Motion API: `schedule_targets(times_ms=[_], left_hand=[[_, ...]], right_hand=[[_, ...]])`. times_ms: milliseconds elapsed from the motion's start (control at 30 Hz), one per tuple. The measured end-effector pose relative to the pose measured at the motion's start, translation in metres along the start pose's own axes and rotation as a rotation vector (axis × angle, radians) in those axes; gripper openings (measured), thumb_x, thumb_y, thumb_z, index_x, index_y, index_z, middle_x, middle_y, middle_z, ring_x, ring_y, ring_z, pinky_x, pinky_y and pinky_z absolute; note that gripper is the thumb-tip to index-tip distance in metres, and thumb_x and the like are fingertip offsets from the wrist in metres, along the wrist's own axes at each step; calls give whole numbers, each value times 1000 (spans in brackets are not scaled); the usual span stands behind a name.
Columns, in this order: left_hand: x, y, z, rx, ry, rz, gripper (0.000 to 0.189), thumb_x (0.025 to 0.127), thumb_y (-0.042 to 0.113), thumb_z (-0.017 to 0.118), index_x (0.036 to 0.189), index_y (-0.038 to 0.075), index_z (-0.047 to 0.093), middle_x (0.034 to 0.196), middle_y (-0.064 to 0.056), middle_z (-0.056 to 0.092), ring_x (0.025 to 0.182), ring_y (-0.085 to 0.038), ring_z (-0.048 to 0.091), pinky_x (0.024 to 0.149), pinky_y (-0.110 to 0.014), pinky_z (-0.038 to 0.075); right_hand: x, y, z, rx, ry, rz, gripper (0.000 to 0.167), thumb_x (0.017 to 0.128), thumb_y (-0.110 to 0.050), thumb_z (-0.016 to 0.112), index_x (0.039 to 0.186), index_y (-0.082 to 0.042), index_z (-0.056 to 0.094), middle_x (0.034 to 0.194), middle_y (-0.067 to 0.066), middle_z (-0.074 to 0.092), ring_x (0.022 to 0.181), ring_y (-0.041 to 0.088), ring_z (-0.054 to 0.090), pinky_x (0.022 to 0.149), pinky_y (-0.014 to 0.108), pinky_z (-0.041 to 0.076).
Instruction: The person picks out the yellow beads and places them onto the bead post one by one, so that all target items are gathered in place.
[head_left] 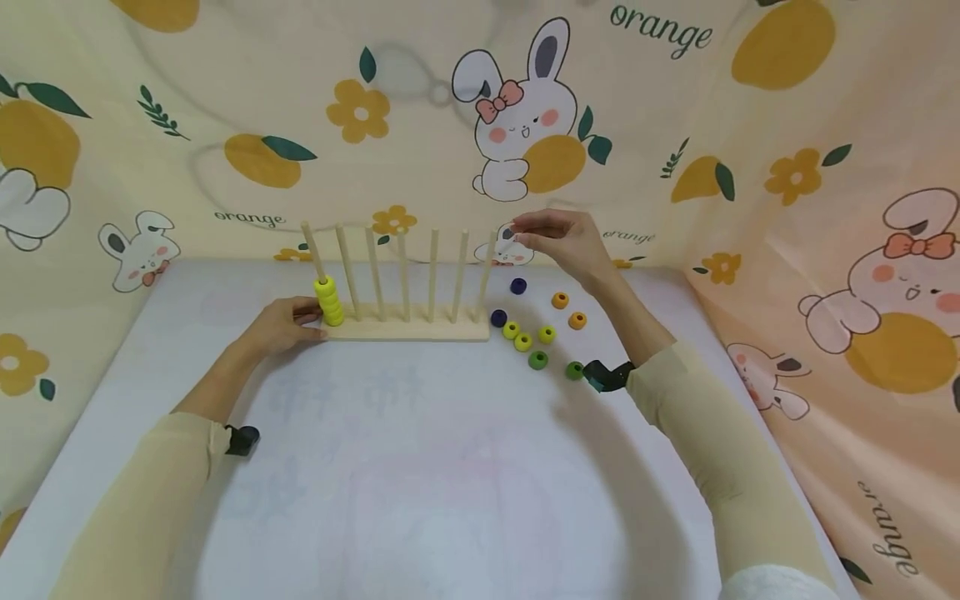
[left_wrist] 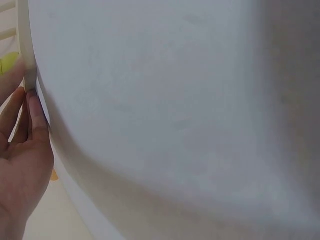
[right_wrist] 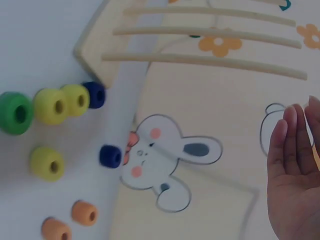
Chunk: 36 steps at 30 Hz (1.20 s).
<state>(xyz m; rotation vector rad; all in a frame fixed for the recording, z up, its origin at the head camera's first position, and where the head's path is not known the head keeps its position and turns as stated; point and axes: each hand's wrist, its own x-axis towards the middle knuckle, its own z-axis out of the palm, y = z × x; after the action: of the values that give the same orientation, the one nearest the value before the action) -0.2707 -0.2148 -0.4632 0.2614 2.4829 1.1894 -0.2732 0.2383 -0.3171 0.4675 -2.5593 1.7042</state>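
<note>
A wooden peg rack [head_left: 408, 331] stands toward the back of the table, with a row of upright pegs. Several yellow beads [head_left: 328, 302] are stacked on its leftmost peg. My left hand [head_left: 281, 325] holds the left end of the base between thumb and fingers; in the left wrist view, that hand [left_wrist: 27, 145] is at the base edge. My right hand [head_left: 566, 242] is raised beside the top of the rightmost peg [head_left: 486, 275]. In the right wrist view, the right hand's [right_wrist: 295, 170] fingers are fairly straight, and no bead shows between them.
Right of the rack lie loose beads: two dark blue beads [head_left: 518, 286], two orange beads [head_left: 560, 300], three yellow beads [head_left: 547, 334] and two green beads [head_left: 537, 360]. A patterned cloth [head_left: 420, 175] with rabbits and oranges hangs behind the table and along its sides.
</note>
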Motion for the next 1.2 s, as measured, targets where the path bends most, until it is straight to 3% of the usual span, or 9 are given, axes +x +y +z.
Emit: schedule_targets(times_ms=[600, 933, 1067, 1200], left_hand=[[-1, 2, 0, 3, -1, 2, 72, 89, 13, 75, 147, -9, 37, 149, -28, 42, 136, -41, 43, 117, -49, 31], [1, -1, -2, 13, 4, 21, 72, 89, 14, 76, 147, -8, 38, 149, -27, 43, 136, -40, 44, 116, -48, 33], [1, -2, -2, 11, 3, 26, 71, 89, 10, 75, 146, -10, 38, 148, -28, 43, 136, -40, 44, 116, -48, 33], [0, -2, -2, 22, 4, 35, 70, 89, 9, 75, 145, -11, 38, 147, -29, 43, 135, -41, 45, 116, -48, 34]], right_hand=[[-49, 53, -25, -19, 56, 121, 34, 91, -17, 74, 120, -2, 69, 117, 12, 71, 99, 13, 68, 87, 20, 56], [-69, 88, -23, -80, 57, 190, 32, 90, -21, 76, 119, -8, 72, 117, 12, 71, 101, 22, 68, 82, 20, 56], [-74, 100, -20, -107, 46, 240, 34, 90, -24, 76, 121, -11, 72, 118, 9, 71, 101, 17, 67, 80, 20, 55], [-80, 113, -18, -108, 28, 236, 34, 92, -15, 73, 124, -4, 69, 125, 13, 68, 104, 15, 66, 82, 16, 54]])
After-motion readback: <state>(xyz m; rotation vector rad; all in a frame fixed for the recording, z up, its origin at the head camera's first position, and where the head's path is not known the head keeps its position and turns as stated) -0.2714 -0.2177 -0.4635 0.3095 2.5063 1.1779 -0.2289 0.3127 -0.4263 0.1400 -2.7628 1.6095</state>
